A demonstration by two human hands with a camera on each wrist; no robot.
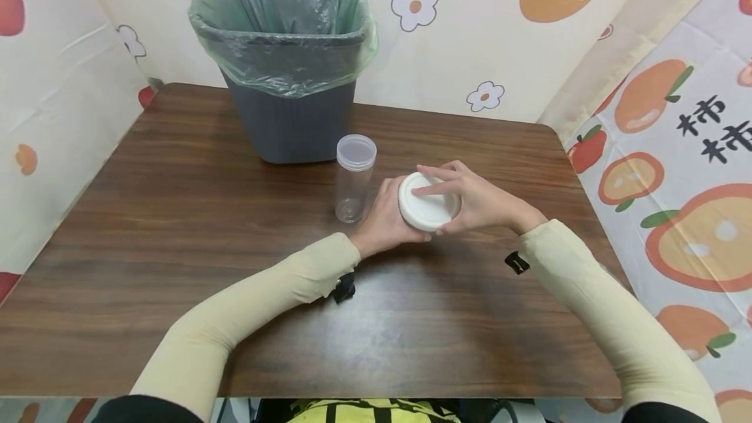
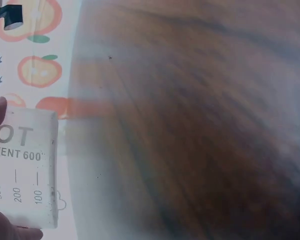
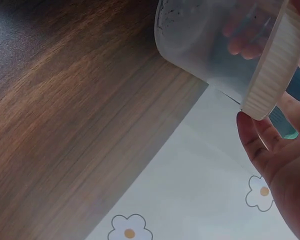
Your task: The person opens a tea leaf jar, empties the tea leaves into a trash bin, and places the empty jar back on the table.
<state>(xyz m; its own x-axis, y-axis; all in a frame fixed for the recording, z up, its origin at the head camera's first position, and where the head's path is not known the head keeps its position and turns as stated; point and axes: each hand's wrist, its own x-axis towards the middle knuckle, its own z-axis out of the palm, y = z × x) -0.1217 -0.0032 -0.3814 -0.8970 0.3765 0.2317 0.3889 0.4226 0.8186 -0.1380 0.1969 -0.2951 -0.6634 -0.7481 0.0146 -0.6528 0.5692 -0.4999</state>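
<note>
A translucent plastic jar (image 2: 25,167) with printed measuring marks is tilted above the table, its white ribbed screw lid (image 1: 425,215) facing up toward the head camera. My left hand (image 1: 384,222) grips the jar's body, and its fingers show through the wall in the right wrist view. With fingers and thumb spread round the rim, my right hand (image 1: 478,201) holds the lid, which sits on the jar's mouth. Dark specks mark the jar's bottom end in the right wrist view. Just left of my left hand stands a clear, slim plastic jar (image 1: 352,181) with its lid on.
A dark grey bin (image 1: 288,123) lined with a pale green bag stands on the wooden table (image 1: 176,227), behind the slim jar. Printed cloth (image 1: 452,51) hangs along the back and both sides of the table.
</note>
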